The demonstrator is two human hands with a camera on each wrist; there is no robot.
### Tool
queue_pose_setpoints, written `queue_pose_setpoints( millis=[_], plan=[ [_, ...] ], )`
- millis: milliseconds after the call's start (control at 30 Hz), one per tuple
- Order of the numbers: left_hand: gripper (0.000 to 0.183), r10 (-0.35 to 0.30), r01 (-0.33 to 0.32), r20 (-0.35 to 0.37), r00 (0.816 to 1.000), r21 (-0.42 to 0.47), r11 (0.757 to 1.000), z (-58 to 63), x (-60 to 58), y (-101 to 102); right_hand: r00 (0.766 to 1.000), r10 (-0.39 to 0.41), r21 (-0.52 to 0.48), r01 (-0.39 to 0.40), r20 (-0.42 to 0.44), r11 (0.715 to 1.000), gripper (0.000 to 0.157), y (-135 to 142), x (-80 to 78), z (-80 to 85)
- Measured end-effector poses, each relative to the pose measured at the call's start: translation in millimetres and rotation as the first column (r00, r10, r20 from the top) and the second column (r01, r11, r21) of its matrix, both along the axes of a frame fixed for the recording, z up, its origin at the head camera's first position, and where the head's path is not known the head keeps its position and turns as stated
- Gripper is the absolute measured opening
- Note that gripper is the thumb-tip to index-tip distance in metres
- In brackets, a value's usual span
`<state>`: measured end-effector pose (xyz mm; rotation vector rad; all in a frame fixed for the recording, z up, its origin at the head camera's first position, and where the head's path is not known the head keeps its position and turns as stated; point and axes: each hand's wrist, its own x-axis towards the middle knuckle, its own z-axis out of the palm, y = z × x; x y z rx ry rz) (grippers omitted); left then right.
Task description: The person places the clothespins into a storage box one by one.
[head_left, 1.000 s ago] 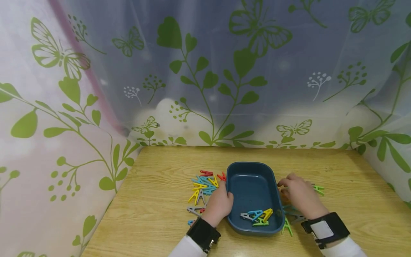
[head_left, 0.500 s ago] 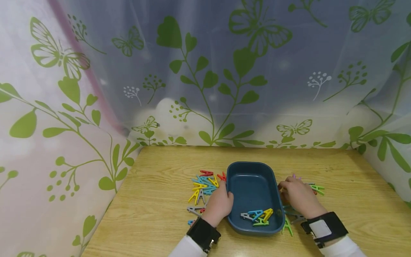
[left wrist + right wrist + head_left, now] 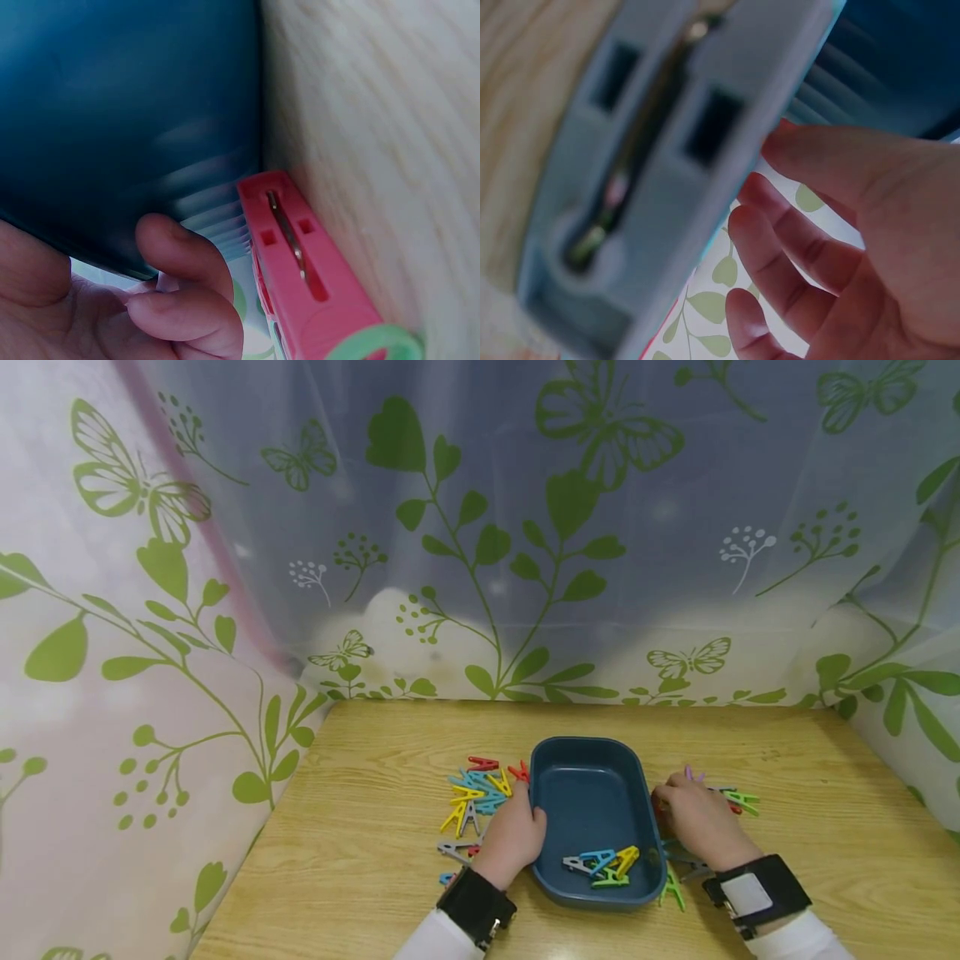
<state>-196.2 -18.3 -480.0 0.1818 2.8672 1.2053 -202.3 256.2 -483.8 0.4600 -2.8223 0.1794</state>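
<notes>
A dark blue plastic bin (image 3: pixel 585 777) stands on the table. My left hand (image 3: pixel 513 831) grips its left wall, thumb by the rim and fingers curled against the outside. A pink clothespin (image 3: pixel 337 285) lies beside those fingers in the left wrist view. Inside the bin's near end lie grey (image 3: pixel 576 864), blue (image 3: pixel 600 857), yellow (image 3: pixel 627 861) and green (image 3: pixel 610 879) clothespins. My right hand (image 3: pixel 697 818) is low over the clothespins right of the bin, fingers bent. In the right wrist view a large grey clothespin (image 3: pixel 652 202) hides part of the fingertips; I cannot tell what they hold.
Left of the bin lies a loose pile of blue, yellow, grey and red clothespins (image 3: pixel 480 793). Right of it, light green (image 3: pixel 742 802), purple (image 3: pixel 695 773) and another green clothespin (image 3: pixel 672 890) surround the right hand. A patterned curtain (image 3: pixel 480 568) rises behind the wooden table (image 3: pixel 375 877).
My right hand has shifted slightly, its fingers drawing closer together, and a purple clothespin beyond it has come into view. The left hand and bin stay in place.
</notes>
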Motion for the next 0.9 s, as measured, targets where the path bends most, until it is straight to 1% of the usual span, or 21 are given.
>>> queue_pose_setpoints(
  millis=[267,400,533,633,700,800,900],
  plan=[
    [0.047,0.003,-0.003,0.004,1.000,0.004,1.000,-0.9,-0.6,0,1.000,0.000,-0.008,0.000,0.019,1.000,0.018,1,-0.2,0.9],
    [0.049,0.006,-0.006,0.014,1.000,0.005,1.000,-0.4,-0.5,0,1.000,-0.011,-0.023,0.011,0.002,1.000,0.015,3,-1.3,0.9],
    [0.049,0.007,-0.007,0.019,1.000,0.004,1.000,-0.3,-0.5,0,0.999,-0.046,-0.069,0.046,-0.005,0.997,0.009,6,-0.4,3.8],
    [0.049,0.008,-0.008,0.019,1.000,0.004,1.000,-0.2,-0.5,0,0.996,-0.089,-0.096,0.088,-0.002,0.992,0.009,10,0.7,8.8],
    [0.048,0.008,-0.008,0.020,1.000,0.003,1.000,0.2,-0.3,0,0.993,-0.116,-0.100,0.114,-0.017,0.988,0.011,12,2.2,14.1],
    [0.048,0.010,-0.010,0.024,1.000,-0.002,1.000,0.5,-0.6,0,0.987,-0.146,-0.107,0.138,-0.066,0.985,0.011,14,5.2,20.4],
    [0.049,0.011,-0.011,0.026,1.000,-0.002,1.000,0.6,-0.9,1,0.981,-0.158,-0.133,0.142,-0.117,0.981,0.013,14,6.3,23.9]
  ],
)
